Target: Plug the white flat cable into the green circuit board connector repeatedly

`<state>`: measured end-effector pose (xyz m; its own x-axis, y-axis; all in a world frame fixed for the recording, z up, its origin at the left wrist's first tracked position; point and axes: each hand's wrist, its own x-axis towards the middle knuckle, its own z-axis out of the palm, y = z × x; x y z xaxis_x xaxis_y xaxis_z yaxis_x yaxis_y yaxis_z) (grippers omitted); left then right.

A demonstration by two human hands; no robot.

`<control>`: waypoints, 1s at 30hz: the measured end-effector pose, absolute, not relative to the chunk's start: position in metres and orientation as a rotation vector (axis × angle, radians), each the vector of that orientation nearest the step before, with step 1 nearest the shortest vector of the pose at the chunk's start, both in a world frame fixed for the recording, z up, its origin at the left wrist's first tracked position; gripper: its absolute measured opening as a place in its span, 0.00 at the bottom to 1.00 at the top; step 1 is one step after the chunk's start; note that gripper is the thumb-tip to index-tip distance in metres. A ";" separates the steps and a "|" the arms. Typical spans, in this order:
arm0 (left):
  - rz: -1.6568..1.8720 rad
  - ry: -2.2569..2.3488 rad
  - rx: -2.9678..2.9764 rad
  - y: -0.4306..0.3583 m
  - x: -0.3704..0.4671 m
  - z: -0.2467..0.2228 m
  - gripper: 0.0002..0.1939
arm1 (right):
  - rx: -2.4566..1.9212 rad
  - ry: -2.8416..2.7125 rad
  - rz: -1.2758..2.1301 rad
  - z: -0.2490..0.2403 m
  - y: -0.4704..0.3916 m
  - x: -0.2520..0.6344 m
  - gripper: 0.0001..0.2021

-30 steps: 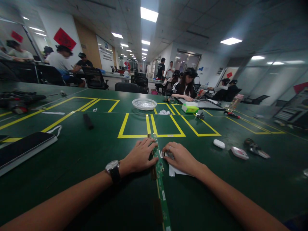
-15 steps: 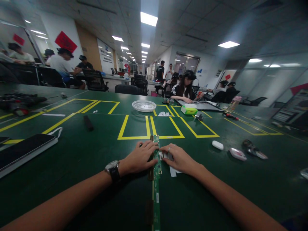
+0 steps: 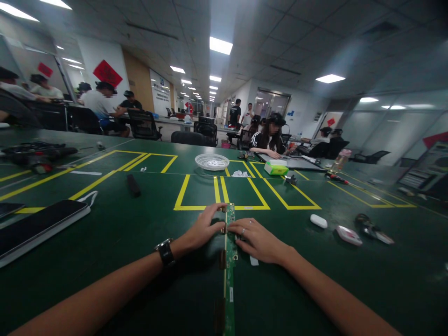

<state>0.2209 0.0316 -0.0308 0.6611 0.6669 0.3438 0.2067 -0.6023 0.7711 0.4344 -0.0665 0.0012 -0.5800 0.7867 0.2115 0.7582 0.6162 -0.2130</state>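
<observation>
A long, narrow green circuit board (image 3: 229, 275) runs away from me along the dark green table, with brown flexible tabs (image 3: 222, 260) along its left edge. My left hand (image 3: 203, 229) holds the board's far part from the left, thumb and index finger curved apart against the tabs. From the right, my right hand (image 3: 257, 240) has its bent fingers on the board, the index fingertip reaching across to the left edge. Its thumb is close to the board's right edge. A white strip (image 3: 254, 261) shows partly from under my right hand; the rest is hidden.
Beyond my hands stand a white plastic basket (image 3: 212, 164) and a green tissue pack (image 3: 276, 168). A white case (image 3: 318, 220) and a coiled cable (image 3: 369, 227) lie at right. To the left are a large phone-like device (image 3: 45, 224) and a black bar (image 3: 133, 185). A co-worker sits across.
My left hand has drawn back from over the board to its left edge, thumb and index finger now wider apart. My right fingers have moved left across the board. The view has tilted up slightly.
</observation>
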 end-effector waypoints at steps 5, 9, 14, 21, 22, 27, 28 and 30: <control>0.933 0.775 2.086 0.036 0.224 -0.037 0.20 | -1.677 -2.346 -0.135 -0.014 -0.044 0.476 0.15; 0.897 0.799 2.159 0.035 0.224 -0.037 0.20 | -2.083 -2.032 -0.302 -0.021 -0.035 0.512 0.15; 0.829 0.836 2.241 0.033 0.223 -0.037 0.20 | -2.252 -1.905 -0.374 -0.025 -0.035 0.523 0.17; 0.726 0.830 2.337 0.031 0.221 -0.034 0.21 | -2.293 -1.858 -0.297 -0.026 -0.036 0.518 0.20; 0.713 0.831 2.346 0.030 0.221 -0.033 0.21 | -2.288 -1.854 -0.286 -0.026 -0.036 0.518 0.20; 0.659 0.819 2.379 0.028 0.220 -0.030 0.22 | -2.267 -1.847 -0.255 -0.027 -0.036 0.520 0.21; 0.641 0.808 2.391 0.028 0.220 -0.029 0.21 | -2.264 -1.847 -0.257 -0.028 -0.036 0.520 0.21; 0.605 0.792 2.416 0.028 0.220 -0.029 0.21 | -2.258 -1.851 -0.262 -0.028 -0.037 0.520 0.21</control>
